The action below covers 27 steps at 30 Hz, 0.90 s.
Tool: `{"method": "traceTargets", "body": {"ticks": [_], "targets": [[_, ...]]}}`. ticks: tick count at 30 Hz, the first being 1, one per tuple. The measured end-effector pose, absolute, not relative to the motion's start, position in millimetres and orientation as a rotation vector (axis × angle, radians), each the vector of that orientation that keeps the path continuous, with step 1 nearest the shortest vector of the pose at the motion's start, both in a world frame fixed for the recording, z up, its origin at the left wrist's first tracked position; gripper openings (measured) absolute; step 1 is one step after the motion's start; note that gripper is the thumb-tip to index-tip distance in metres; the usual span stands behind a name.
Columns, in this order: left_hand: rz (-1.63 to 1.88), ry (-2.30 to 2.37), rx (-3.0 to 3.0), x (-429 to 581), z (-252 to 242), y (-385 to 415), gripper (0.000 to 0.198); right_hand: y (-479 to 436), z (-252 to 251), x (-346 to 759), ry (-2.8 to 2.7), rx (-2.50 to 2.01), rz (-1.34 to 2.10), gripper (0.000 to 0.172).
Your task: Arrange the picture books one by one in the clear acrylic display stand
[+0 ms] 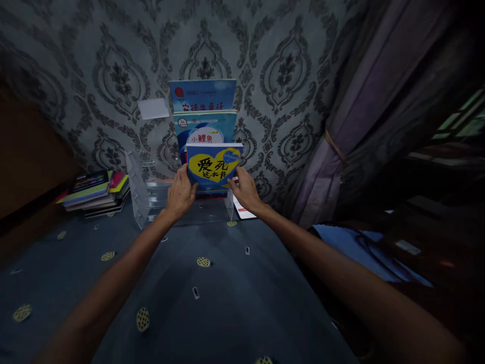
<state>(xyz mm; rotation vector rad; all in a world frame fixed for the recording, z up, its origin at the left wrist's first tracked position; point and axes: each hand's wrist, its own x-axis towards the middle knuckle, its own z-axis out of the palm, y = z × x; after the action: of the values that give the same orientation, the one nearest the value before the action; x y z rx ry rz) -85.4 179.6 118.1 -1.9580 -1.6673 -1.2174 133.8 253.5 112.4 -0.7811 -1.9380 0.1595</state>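
Between my two hands is a blue book (pixel 214 174) with a yellow heart and dark lettering on its cover, upright and facing me. My left hand (pixel 182 193) grips its left edge, thumb on the front. On the right edge, my right hand (pixel 243 189) holds it the same way. The book is at the front of a clear plastic tiered rack (pixel 137 189), and its lower edge is hard to make out. Behind it stand a teal book (pixel 204 126) with a fish title and, further back, a taller blue book (pixel 206 95).
A stack of books and magazines (pixel 96 192) lies left of the rack. A lit screen (pixel 244 210) shows by the rack's right end. The dark tablecloth (pixel 227 313) has printed yellow shapes. A tied curtain (pixel 322 167) hangs at right, with blue cloth (pixel 364 255) below.
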Motion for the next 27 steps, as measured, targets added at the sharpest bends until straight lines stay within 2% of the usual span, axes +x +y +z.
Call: {"method": "traceTargets", "body": {"ticks": [7, 15, 27], "targets": [[-1.194, -1.719, -1.894, -80.6, 117.5, 180.4, 0.076, 258.6, 104.1, 135.3, -1.926, -0.814, 0.149, 0.012], [-1.269, -1.791, -1.887, -74.3, 123.9, 178.9, 0.073, 253.9, 102.9, 138.8, -1.947, -0.777, 0.158, 0.043], [-1.275, -1.751, -1.880, -76.2, 128.6, 178.0, 0.063, 253.8, 110.7, 132.2, -1.896, -0.738, 0.200, 0.051]]}}
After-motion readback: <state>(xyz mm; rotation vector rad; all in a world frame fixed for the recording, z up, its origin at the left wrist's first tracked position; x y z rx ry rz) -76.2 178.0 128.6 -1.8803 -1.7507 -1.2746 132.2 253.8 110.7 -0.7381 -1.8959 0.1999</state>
